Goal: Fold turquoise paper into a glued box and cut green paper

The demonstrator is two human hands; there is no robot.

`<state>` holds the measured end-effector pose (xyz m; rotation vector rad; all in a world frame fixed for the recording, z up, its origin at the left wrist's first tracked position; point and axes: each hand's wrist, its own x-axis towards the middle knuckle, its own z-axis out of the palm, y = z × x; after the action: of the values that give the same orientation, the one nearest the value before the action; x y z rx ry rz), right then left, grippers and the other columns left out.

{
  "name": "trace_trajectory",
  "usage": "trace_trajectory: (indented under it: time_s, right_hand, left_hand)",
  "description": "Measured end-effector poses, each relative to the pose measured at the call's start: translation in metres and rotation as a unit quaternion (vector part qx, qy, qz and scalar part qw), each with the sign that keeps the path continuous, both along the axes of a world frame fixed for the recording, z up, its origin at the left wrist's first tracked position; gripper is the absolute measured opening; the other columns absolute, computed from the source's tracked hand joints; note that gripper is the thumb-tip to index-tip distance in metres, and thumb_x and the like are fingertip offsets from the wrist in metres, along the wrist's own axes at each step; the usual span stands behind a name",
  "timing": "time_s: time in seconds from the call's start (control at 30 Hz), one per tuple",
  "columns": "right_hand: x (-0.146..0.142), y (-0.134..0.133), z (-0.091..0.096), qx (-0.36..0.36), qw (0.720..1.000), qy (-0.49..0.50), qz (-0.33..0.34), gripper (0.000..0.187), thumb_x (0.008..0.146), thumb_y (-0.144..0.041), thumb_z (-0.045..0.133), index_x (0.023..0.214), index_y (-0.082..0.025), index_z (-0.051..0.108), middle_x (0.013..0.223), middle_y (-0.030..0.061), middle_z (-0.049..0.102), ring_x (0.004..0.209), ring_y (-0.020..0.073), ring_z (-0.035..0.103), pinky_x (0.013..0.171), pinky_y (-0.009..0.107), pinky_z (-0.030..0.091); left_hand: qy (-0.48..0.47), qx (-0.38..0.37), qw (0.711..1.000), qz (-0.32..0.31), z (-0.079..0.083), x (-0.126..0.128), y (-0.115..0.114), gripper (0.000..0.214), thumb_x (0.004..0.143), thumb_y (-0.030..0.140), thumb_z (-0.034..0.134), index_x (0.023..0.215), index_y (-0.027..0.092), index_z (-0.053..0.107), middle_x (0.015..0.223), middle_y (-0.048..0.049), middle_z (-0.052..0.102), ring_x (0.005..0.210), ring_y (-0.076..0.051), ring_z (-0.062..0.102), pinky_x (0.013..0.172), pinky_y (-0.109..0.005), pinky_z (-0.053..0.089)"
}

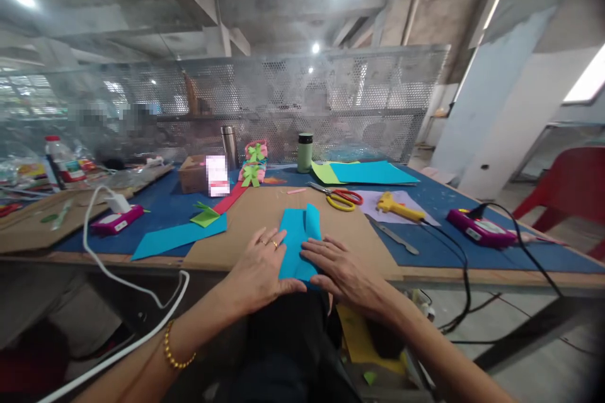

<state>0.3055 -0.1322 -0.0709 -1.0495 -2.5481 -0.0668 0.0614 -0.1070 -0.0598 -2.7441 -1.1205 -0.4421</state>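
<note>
A bright blue sheet of paper (293, 236) lies on the brown cardboard in front of me, its right side folded over and standing up a little at the far end. My left hand (259, 264) rests along the sheet's left edge, fingers out and thumb across the near edge. Flat on the folded right side is my right hand (338, 267), its fingers stretched out toward the left. Both hands press on the paper without closing round it. Beyond the sheet are scissors (343, 197) with red and yellow handles and a short pink stick (297, 191).
Cardboard (227, 256) covers the blue tabletop here. On the right are a yellow glue gun (401, 208), a metal blade (393, 236) and a purple power strip (479, 227). Leftward lies a blue paper strip (177, 237). A green tumbler (305, 154) and pink-green paper bows (253, 167) stand behind.
</note>
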Motion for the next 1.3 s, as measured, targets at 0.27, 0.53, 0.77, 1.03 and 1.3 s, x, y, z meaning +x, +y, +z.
trace_trajectory:
  time_s: [0.27, 0.53, 0.77, 1.03, 1.3]
  right_hand:
    - [0.006, -0.013, 0.004, -0.007, 0.999, 0.036, -0.010, 0.075, 0.093, -0.062, 0.052, 0.152, -0.017, 0.039, 0.152, 0.0173, 0.047, 0.142, 0.0306, 0.041, 0.116, 0.052, 0.034]
    - [0.009, -0.017, 0.015, 0.007, 0.999, -0.023, -0.042, 0.079, 0.090, -0.054, 0.060, 0.156, -0.021, 0.032, 0.154, 0.0172, 0.043, 0.127, 0.0349, 0.049, 0.103, 0.054, 0.040]
    - [0.003, -0.015, 0.034, -0.015, 0.995, -0.078, -0.057, 0.083, 0.083, -0.035, 0.068, 0.156, -0.027, 0.031, 0.153, 0.0143, 0.042, 0.128, 0.0345, 0.048, 0.103, 0.051, 0.040]
    - [-0.001, -0.002, 0.044, -0.027, 0.997, -0.073, -0.027, 0.052, 0.081, -0.018, 0.063, 0.132, -0.022, 0.053, 0.154, 0.0137, 0.040, 0.120, 0.0286, 0.060, 0.095, 0.042, 0.052]
    - [0.005, 0.002, 0.037, -0.003, 1.000, -0.028, -0.011, 0.069, 0.083, -0.009, 0.050, 0.148, -0.030, 0.044, 0.157, 0.0104, 0.040, 0.120, 0.0273, 0.063, 0.092, 0.040, 0.055]
  left_hand:
    - [0.000, -0.092, 0.996, -0.004, 0.007, -0.003, -0.002, 0.061, 0.096, 0.043, 0.053, 0.149, 0.015, 0.044, 0.150, -0.0161, 0.050, 0.141, -0.033, 0.043, 0.113, -0.048, 0.039]
    - [0.039, -0.041, 0.998, -0.017, 0.017, 0.011, -0.005, 0.036, 0.096, 0.024, 0.045, 0.127, 0.025, 0.063, 0.127, -0.0137, 0.065, 0.124, -0.032, 0.058, 0.099, -0.049, 0.049]
    - [0.085, -0.025, 0.996, -0.022, 0.021, 0.013, -0.009, 0.023, 0.097, 0.030, 0.048, 0.110, 0.022, 0.065, 0.118, -0.0139, 0.064, 0.113, -0.031, 0.062, 0.091, -0.047, 0.052]
    - [0.115, -0.017, 0.993, -0.021, 0.027, 0.020, -0.009, 0.022, 0.096, 0.021, 0.047, 0.113, 0.022, 0.062, 0.106, -0.0123, 0.065, 0.101, -0.028, 0.066, 0.081, -0.041, 0.055]
    - [0.108, -0.004, 0.994, -0.020, 0.021, 0.020, -0.003, 0.029, 0.096, 0.013, 0.041, 0.112, 0.023, 0.063, 0.103, -0.0116, 0.065, 0.096, -0.027, 0.065, 0.079, -0.038, 0.055]
